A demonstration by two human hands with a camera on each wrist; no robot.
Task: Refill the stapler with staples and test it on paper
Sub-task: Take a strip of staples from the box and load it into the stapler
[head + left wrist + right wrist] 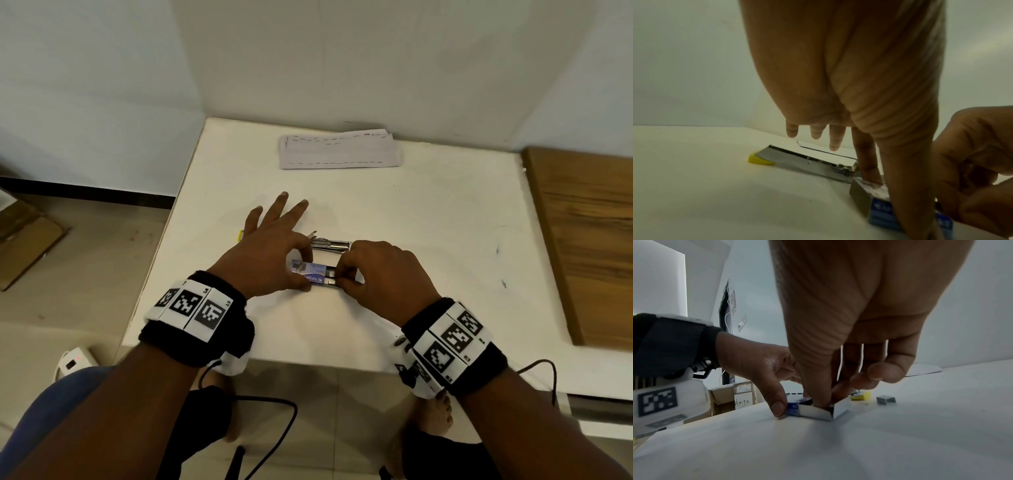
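A small blue staple box (310, 274) lies on the white table (428, 222) near its front edge. My left hand (304, 271) pinches the box's sleeve between thumb and index finger, with the other fingers spread flat. My right hand (343, 278) pinches the inner tray (818, 412), which is drawn out to the right, with the thumb dipped into it. Silver staples (330, 278) show in the tray. Just behind the box the stapler (330, 245) lies opened flat, its yellow tip (758, 160) pointing left. A stack of paper (339, 150) lies at the table's far edge.
A short loose strip of staples (885, 400) lies on the table beyond my right hand. A wooden board (582, 240) adjoins the table on the right. On the floor to the left are a cardboard box (24, 240) and a white power strip (73, 363).
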